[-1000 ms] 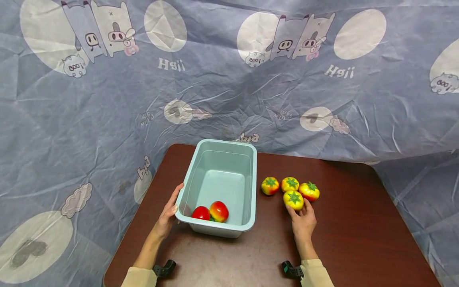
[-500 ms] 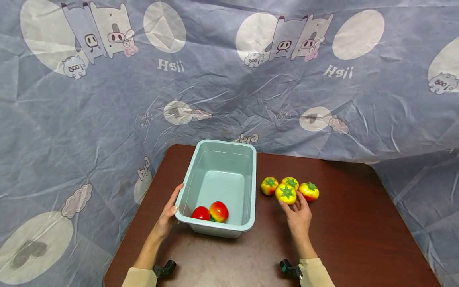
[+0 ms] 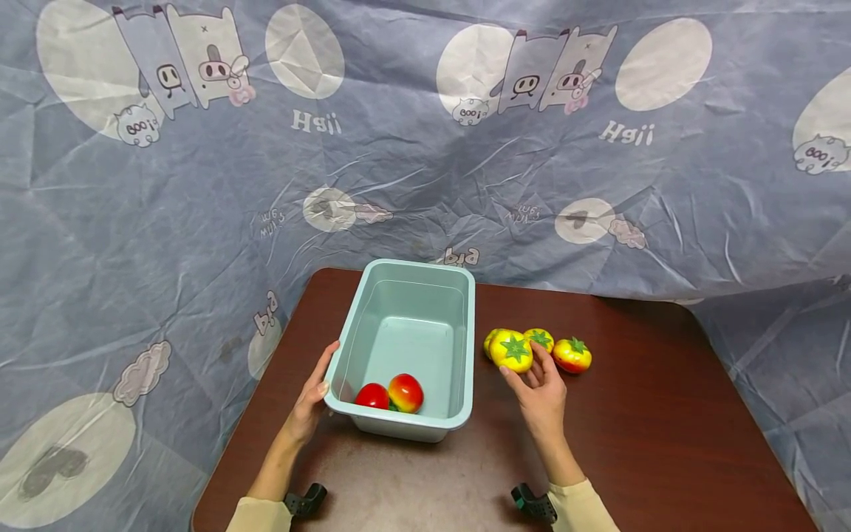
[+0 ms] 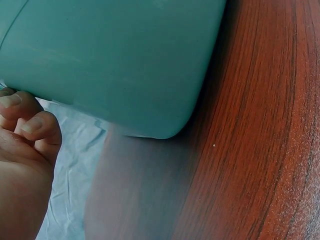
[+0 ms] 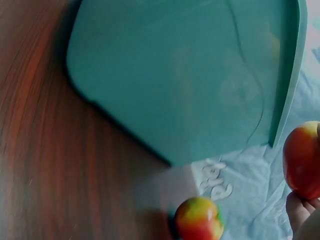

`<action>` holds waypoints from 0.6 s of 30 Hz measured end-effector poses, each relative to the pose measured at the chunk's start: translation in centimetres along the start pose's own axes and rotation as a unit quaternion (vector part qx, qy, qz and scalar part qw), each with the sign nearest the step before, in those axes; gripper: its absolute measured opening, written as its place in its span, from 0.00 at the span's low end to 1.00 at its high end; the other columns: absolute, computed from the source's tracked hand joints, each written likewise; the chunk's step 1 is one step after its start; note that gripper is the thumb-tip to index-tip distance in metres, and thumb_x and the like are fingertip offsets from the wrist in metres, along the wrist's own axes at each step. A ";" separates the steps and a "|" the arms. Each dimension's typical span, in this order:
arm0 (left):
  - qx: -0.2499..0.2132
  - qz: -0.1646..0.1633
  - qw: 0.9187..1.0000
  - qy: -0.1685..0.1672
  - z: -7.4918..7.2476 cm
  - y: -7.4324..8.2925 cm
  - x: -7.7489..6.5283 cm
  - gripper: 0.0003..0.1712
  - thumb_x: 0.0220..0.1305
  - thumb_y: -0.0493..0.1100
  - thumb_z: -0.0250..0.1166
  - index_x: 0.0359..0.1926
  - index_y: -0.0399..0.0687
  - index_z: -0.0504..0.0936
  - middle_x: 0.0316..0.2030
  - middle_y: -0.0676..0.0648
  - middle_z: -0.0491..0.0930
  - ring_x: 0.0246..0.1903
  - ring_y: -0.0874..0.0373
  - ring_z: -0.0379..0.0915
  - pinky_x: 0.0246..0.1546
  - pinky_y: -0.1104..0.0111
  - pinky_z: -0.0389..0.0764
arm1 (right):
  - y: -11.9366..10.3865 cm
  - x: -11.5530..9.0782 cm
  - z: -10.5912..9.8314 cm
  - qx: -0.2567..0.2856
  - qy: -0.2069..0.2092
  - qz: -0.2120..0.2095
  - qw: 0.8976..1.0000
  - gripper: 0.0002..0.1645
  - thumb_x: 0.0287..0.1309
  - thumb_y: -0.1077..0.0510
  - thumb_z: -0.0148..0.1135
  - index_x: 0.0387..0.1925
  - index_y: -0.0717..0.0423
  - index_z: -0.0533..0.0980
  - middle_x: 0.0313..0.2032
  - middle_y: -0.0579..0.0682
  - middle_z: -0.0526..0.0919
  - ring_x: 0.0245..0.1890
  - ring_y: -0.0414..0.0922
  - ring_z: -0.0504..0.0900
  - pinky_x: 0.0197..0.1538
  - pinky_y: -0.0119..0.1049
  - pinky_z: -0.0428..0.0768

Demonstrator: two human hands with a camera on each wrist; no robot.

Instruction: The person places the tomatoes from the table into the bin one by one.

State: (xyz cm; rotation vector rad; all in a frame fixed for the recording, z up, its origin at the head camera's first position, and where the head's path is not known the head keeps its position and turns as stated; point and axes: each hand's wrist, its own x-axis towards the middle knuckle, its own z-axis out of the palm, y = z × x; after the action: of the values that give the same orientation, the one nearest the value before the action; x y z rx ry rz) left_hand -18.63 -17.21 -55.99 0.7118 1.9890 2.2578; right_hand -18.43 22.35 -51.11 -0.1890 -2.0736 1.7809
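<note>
My left hand [image 3: 307, 403] grips the left rim of a pale green plastic basin [image 3: 412, 420], thumb over the edge; curled fingers show beside its wall in the left wrist view. Inside, two red tomatoes [image 3: 406, 392] lie at the near end. Right of the basin, my right hand [image 3: 545, 399] pinches a yellow-and-red tomato [image 3: 511, 351] with a green star-shaped leaf on top. This held tomato [image 5: 301, 162] appears raised at the right edge of the right wrist view. It partly hides another tomato [image 3: 488, 344] on the table.
Two more tomatoes stand on the brown wooden table [image 3: 665, 414]: one behind the right hand's fingers [image 3: 541, 338] and a yellow-red tomato [image 3: 572, 356] farther right. A printed grey-blue cloth [image 3: 412, 185] hangs behind and around the table.
My right hand has lifted the tomato from the group and carried it left toward the basin, over the leftmost tomato. The left hand and basin have stayed in place.
</note>
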 end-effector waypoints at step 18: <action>-0.018 0.010 1.000 0.002 0.2 0.2 0.0 0.40 0.63 0.43 0.37 0.77 0.49 0.42 0.64 0.40 0.55 0.42 0.51 0.64 0.13 0.58 0.54 | -4.2 -1.3 3.5 0.034 -0.081 -0.066 0.994 0.44 0.43 0.68 0.75 0.64 0.62 0.69 0.62 0.58 0.73 0.54 0.31 0.78 0.52 0.21 0.76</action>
State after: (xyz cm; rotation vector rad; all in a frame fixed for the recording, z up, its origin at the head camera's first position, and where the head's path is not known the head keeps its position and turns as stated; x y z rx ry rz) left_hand -18.48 -17.08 -55.82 0.7272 1.9473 2.3003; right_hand -17.99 17.89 -47.67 0.1144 -2.0778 1.8355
